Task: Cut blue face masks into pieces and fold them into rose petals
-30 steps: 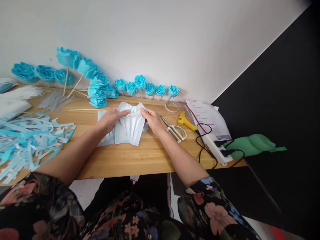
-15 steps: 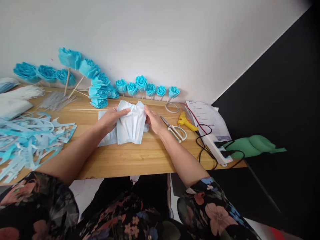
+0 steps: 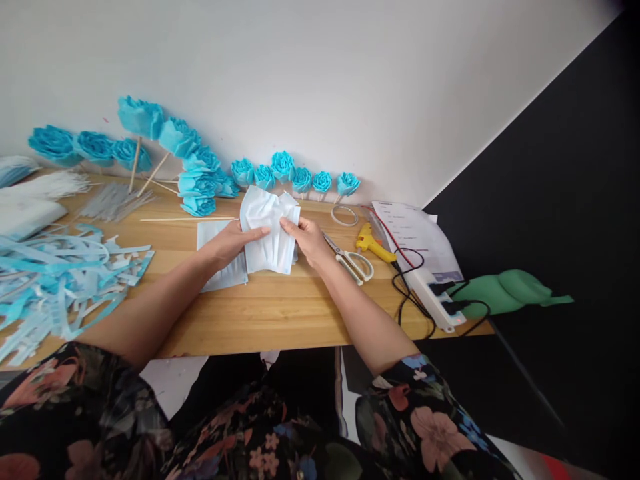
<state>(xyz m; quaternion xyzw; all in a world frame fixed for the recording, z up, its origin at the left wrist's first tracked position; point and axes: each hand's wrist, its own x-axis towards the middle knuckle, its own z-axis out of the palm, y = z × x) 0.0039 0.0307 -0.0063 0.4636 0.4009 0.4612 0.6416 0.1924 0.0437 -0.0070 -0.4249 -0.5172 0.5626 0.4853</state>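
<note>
At the left edge of the frame lies a loose heap of blue and white fabric strips (image 3: 65, 280), with a spread of thin grey strands (image 3: 113, 202) above it and large bright-blue ruffled flowers (image 3: 141, 117) on wooden sticks toward the upper left. A slim pale wooden stick (image 3: 180, 219) lies on the light-brown wooden tabletop (image 3: 240, 327), left of centre. Just below it, my left hand (image 3: 227, 244) comes in over a flat pale-blue fabric sheet (image 3: 225, 277). At the centre of the frame I hold a creased pale-blue fabric sheet (image 3: 270, 250), its folds running down its face: my left thumb presses its front from the left, the fingers behind hidden, and my right hand (image 3: 311, 241) pinches it near its right edge. Whether it is a single layer I cannot tell. I judge this step to be handling and spreading the sheet; the next move calls for a light, even pinch from both sides, since such thin material would likely slip or crumple. Right of my hands lie white-handled metal scissors (image 3: 342, 253), then a yellow plastic glue gun (image 3: 373, 245), and, toward the lower right, a white power strip (image 3: 435, 300).
</note>
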